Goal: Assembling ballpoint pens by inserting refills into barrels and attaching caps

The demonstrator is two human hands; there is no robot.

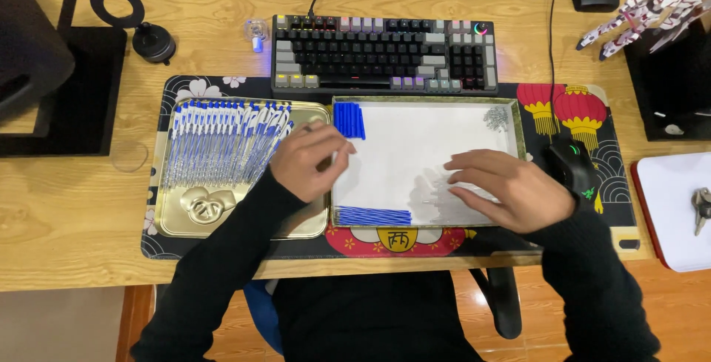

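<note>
Inside gold tray (167,214), assembled blue pens (222,143).

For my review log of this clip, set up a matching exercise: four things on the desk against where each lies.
Things:
1. row of pens
2. blue caps
3. blue refills
4. computer mouse

Places:
A. near edge of the white tray
B. gold tray on the left
C. right of the white tray, on the desk mat
D. far left corner of the white tray

Pairs: 1-B, 2-D, 3-A, 4-C
</note>
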